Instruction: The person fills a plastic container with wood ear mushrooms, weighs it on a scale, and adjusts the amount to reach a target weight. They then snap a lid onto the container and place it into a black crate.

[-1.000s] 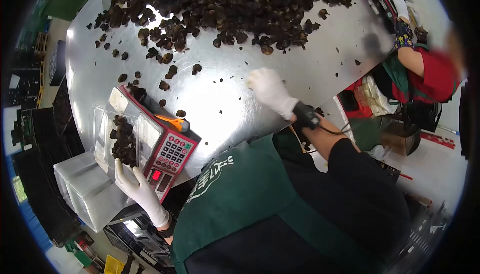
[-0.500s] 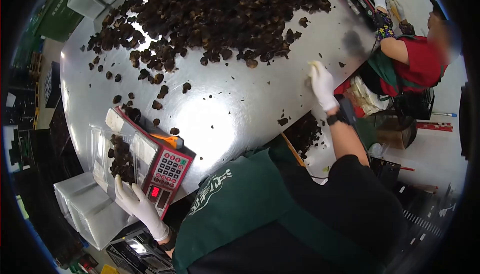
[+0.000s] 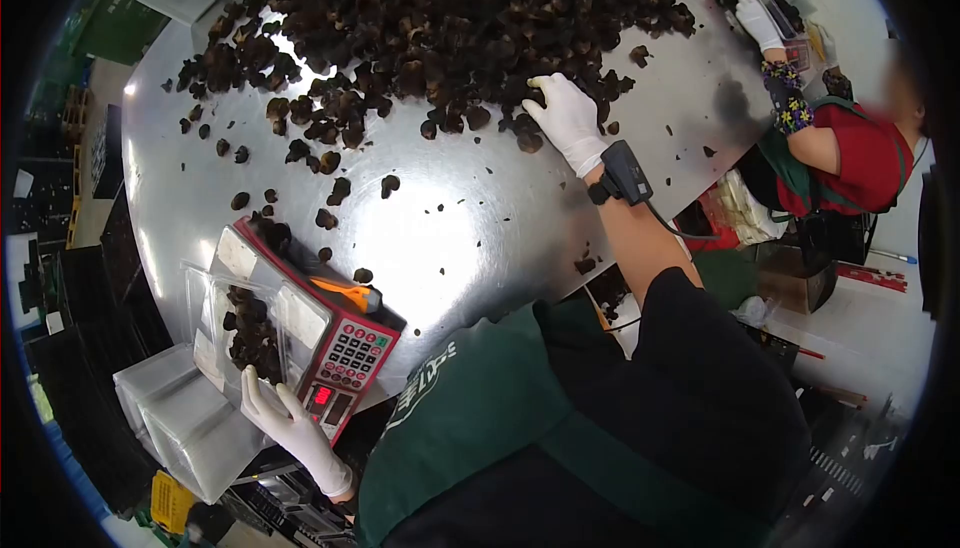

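Head view, fisheye, edges dark. Right hand (image 3: 568, 120), white-gloved, lies palm down on the near edge of the dried black fungus pile (image 3: 450, 18) on the steel table (image 3: 470, 218). Its fingers curl into the pieces and the grip is hidden, so I cannot tell if anything is held. Left hand (image 3: 285, 418), fingers spread, touches the near rim of the clear tray (image 3: 205, 313), part-filled with fungus, on the red scale (image 3: 345, 348). Scale display too small to read. Co-worker's gloved hand (image 3: 757, 20) at top right, what it touches unclear.

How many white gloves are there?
3. One on the left hand beside the tray on the scale, one on the right hand at the dark pile, one on a co-worker's hand top right. Others may be hidden.
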`<state>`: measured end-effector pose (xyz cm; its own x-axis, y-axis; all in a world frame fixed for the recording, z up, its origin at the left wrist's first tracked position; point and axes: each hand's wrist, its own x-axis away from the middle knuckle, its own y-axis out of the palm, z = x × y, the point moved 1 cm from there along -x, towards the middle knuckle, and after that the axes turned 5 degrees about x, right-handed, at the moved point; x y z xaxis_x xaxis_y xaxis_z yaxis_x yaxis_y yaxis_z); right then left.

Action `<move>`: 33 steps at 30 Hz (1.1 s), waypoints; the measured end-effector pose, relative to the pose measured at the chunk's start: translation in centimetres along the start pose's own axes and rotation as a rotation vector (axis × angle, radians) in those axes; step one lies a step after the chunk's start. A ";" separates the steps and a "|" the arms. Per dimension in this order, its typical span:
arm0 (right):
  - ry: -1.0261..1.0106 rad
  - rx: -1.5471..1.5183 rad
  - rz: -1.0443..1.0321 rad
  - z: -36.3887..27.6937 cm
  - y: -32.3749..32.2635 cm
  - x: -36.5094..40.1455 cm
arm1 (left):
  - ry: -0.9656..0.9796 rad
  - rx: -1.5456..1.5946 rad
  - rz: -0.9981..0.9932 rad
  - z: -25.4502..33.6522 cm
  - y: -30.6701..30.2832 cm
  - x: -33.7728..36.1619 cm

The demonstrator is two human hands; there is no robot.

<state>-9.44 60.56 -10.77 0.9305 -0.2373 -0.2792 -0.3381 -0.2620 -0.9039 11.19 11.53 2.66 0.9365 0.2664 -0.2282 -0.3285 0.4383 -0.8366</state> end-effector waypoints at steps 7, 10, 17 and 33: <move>0.140 -0.475 -0.045 1.9 -5.4 1.0 | -0.016 -0.018 -0.030 0.1 0.2 -0.3; 0.096 -0.350 -0.527 6.1 -11.8 2.6 | -0.020 -0.019 -0.055 -0.5 0.0 -0.3; 0.241 -0.145 -0.080 10.7 -11.3 5.6 | -0.014 -0.012 -0.097 -0.4 0.0 -0.4; -0.150 -0.221 0.073 -0.9 -2.2 2.6 | -0.018 -0.019 -0.081 -1.1 0.2 -0.3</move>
<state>-6.43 59.67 -9.25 0.9075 -0.1266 -0.4006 -0.4123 -0.4513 -0.7914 11.02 10.57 1.99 0.9576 0.2459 -0.1503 -0.2489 0.4427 -0.8614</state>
